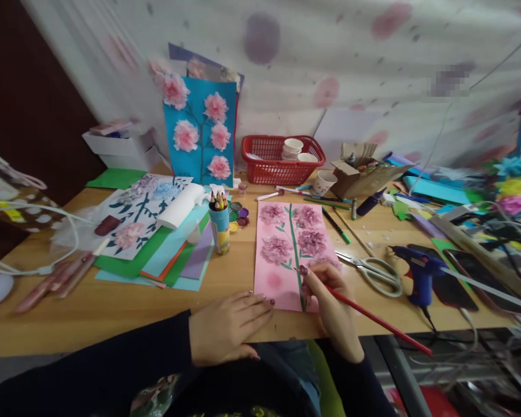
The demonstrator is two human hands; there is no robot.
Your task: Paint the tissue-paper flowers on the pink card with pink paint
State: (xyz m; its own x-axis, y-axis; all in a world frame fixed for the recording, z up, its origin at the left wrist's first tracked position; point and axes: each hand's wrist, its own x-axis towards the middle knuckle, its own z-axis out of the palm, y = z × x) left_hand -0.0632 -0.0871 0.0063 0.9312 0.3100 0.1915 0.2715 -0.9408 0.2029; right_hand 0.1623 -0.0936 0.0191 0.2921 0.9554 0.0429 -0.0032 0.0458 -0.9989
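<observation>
A pink sheet of paper (267, 292) lies in front of me, with a painted green stem (296, 255), small leaves and several ruffled pink flowers (278, 249) on it. Between the fingers of my right hand (332, 295) is a slim red paintbrush (382, 323), its handle slanting down to the right. The brush's tip is at the stem's lower part, partly hidden by my fingers. My left hand (232, 324) rests flat, fingers stretched, at the sheet's lower left corner and the table edge. It holds nothing.
Scissors (377, 275) and a blue glue gun (417, 269) lie right of the sheet. A pencil cup (220, 229) and paint pots (238, 217) stand to its left. Behind are a red basket (278, 171), a paper cup (324, 182) and a blue flower picture (191, 156).
</observation>
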